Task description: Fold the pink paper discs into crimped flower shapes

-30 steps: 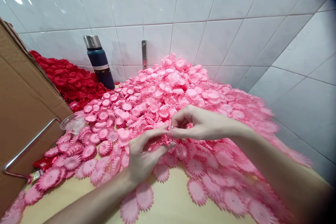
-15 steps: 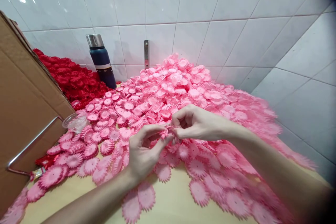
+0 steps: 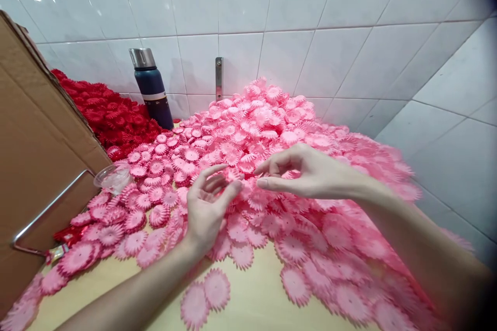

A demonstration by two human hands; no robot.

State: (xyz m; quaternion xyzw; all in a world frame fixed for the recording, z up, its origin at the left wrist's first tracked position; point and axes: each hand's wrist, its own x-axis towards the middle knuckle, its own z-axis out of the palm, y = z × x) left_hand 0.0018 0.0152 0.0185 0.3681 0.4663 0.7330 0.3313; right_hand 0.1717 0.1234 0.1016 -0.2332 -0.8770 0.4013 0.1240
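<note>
Above the big heap of pink petal discs (image 3: 267, 114), both my hands hover close together, fingertips facing each other. My left hand (image 3: 204, 212) has thumb and fingers spread, and I see nothing held in it. My right hand (image 3: 306, 173) is palm down, its thumb apart from the curled fingers, also with nothing visible between them. The discs have fringed edges and a small hole in the middle. Discs directly behind and below my fingertips are partly hidden. Two loose discs (image 3: 205, 292) lie on the pale yellow table (image 3: 252, 295) near the front.
At the left stands a cardboard box (image 3: 39, 129) with a bent metal rod (image 3: 50, 209) before it. A clear plastic tub (image 3: 114, 178) sits beside it. Behind are a red disc heap (image 3: 112, 114) and a blue bottle (image 3: 153, 90). A tiled wall (image 3: 291, 0) closes the back.
My hands have moved apart from the pinch they shared. The small bunched pink piece between my fingertips is no longer in them. My left fingers have opened.
</note>
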